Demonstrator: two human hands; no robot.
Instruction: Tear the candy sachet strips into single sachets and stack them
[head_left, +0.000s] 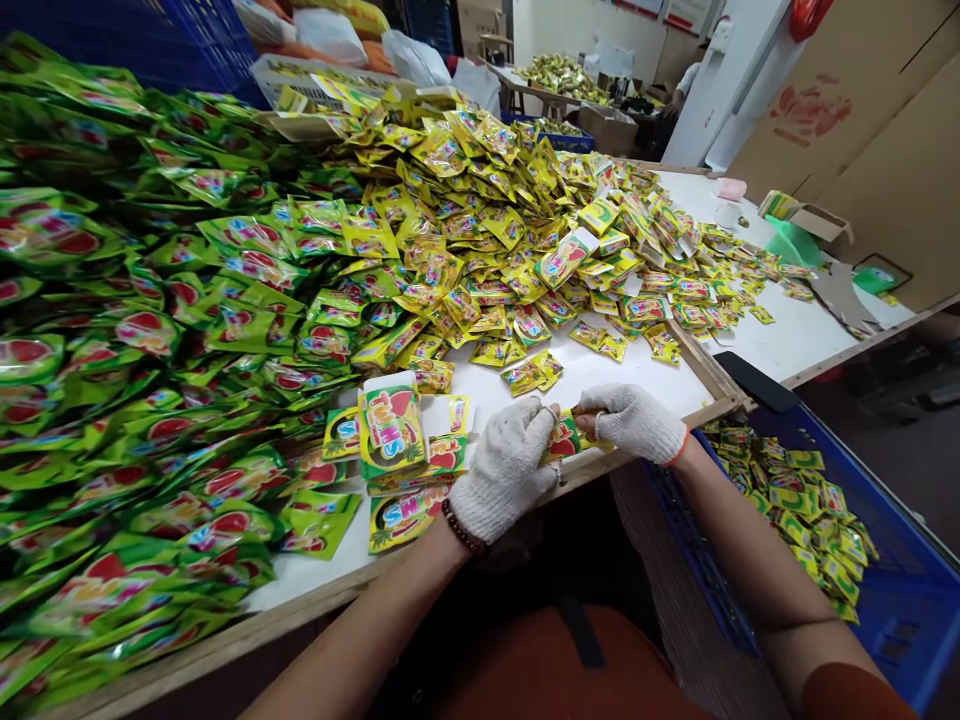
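My left hand (508,462), in a white knit glove with bare fingertips, is closed around a small green and yellow printed box (564,436) near the table's front edge. My right hand (634,418), gloved the same way, pinches the right end of that box, its fingertips partly hidden. Left of my left hand lies a stack of flattened printed boxes (391,428), with a further flat box (405,518) beneath and in front. Small yellow sachets (531,372) lie just beyond my hands on the white tabletop (480,385).
Green watermelon-print packets (150,330) heap up on the left. Yellow sachets and small boxes form a pile (465,230) at the back. A blue crate (892,570) with filled boxes stands below right. A dark phone-like slab (756,382) rests at the wooden edge (709,365). Another person (681,90) is far back.
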